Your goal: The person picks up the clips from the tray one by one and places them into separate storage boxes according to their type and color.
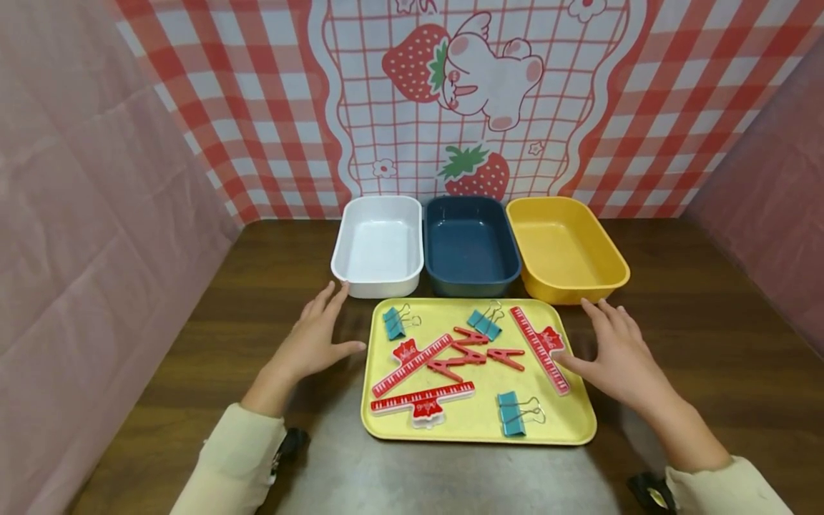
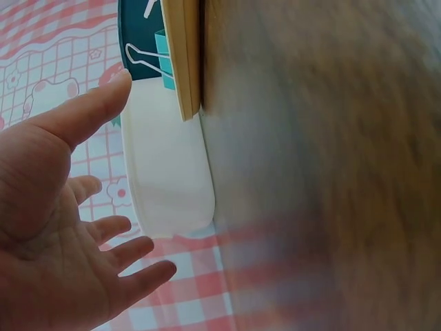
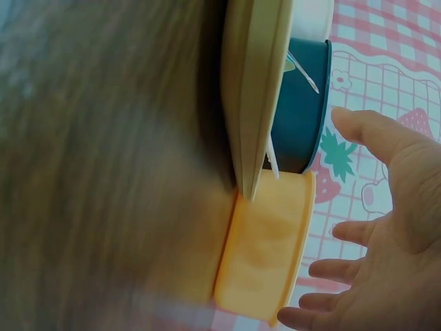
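My left hand (image 1: 313, 338) hovers at the left side of a yellow tray (image 1: 460, 427), fingers spread and holding nothing. On the opposite side my right hand (image 1: 619, 355) is also spread and holds nothing; its thumb overlaps the tray's edge near a red keyboard-patterned clip (image 1: 539, 350). Two more such clips lie at the left, one slanted (image 1: 412, 366) and one nearly level (image 1: 423, 399). Several red clothespins (image 1: 470, 355) cluster mid-tray. Teal binder clips rest at the upper left (image 1: 394, 324), the upper middle (image 1: 484, 325) and the lower right (image 1: 511, 415).
Behind the tray stand three bins side by side: white (image 1: 380, 289), dark blue (image 1: 472, 288) and yellow (image 1: 573, 294). A checked cloth (image 1: 277, 107) with strawberry prints hangs behind them. Pink cloth (image 1: 96, 214) borders the wooden table (image 1: 199, 336) on the left.
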`<act>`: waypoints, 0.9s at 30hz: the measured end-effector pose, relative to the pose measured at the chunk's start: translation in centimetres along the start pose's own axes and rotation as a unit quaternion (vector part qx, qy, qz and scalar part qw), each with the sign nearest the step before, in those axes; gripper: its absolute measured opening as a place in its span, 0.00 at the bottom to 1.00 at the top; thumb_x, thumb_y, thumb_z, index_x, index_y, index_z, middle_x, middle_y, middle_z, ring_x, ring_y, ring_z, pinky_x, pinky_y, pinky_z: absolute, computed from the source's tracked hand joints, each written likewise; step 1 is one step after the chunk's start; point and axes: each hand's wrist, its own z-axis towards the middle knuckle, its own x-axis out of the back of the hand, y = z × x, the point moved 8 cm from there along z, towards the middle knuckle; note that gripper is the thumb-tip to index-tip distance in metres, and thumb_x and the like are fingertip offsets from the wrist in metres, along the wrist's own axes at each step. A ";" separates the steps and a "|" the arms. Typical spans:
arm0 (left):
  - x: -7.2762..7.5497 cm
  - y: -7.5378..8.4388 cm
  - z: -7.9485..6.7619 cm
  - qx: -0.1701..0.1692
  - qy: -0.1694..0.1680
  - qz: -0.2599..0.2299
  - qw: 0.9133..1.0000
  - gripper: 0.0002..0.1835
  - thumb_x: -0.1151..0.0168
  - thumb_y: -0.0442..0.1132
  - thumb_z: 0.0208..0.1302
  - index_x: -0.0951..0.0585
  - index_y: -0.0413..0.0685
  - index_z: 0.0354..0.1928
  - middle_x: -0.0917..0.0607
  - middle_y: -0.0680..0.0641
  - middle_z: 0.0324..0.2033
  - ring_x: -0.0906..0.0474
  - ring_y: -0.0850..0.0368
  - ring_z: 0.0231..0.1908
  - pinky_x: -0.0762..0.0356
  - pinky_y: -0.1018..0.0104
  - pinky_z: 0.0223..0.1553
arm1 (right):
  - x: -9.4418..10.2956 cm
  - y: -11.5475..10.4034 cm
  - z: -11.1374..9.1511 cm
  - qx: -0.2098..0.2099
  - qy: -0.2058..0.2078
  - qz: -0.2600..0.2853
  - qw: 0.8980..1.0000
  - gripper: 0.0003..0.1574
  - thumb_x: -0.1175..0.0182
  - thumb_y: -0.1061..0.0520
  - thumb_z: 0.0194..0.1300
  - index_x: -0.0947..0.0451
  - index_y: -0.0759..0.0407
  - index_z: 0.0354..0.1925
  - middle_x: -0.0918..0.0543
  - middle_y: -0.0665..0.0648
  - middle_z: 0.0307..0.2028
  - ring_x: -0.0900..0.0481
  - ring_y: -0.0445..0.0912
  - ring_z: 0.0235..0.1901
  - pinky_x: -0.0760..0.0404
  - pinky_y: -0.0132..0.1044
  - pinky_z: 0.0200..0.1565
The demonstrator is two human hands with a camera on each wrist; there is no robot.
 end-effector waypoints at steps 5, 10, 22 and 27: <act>-0.3 0.1 0.1 -0.001 -0.014 -0.035 0.999 0.54 0.29 0.47 0.51 0.53 0.48 0.73 0.55 0.35 0.70 0.54 0.33 0.66 0.41 0.36 0.59 | -0.2 -0.4 0.2 0.003 -0.006 0.005 1.000 0.64 0.31 0.38 0.49 0.51 0.71 0.67 0.49 0.80 0.63 0.56 0.74 0.61 0.51 0.73 0.56; -0.6 0.2 0.3 0.000 -0.024 -0.066 0.998 0.55 0.28 0.45 0.50 0.55 0.48 0.73 0.55 0.33 0.69 0.49 0.33 0.64 0.38 0.40 0.60 | -0.4 -0.7 0.3 0.000 -0.019 0.011 1.000 0.64 0.30 0.39 0.48 0.51 0.71 0.68 0.49 0.79 0.63 0.56 0.73 0.61 0.48 0.74 0.55; -1.1 0.4 0.7 -0.011 -0.036 -0.116 0.993 0.57 0.25 0.41 0.46 0.53 0.42 0.72 0.45 0.30 0.64 0.32 0.37 0.54 0.29 0.49 0.55 | -0.9 -1.3 0.5 0.019 -0.006 0.022 1.000 0.65 0.26 0.44 0.42 0.48 0.73 0.66 0.46 0.80 0.61 0.51 0.74 0.58 0.45 0.72 0.54; -1.4 0.2 0.8 0.004 -0.047 -0.126 0.991 0.55 0.25 0.42 0.47 0.51 0.43 0.72 0.42 0.32 0.63 0.27 0.41 0.49 0.24 0.53 0.48 | -1.1 -1.5 0.6 0.004 -0.018 0.026 0.999 0.66 0.26 0.43 0.42 0.49 0.72 0.67 0.46 0.79 0.61 0.50 0.74 0.58 0.43 0.72 0.53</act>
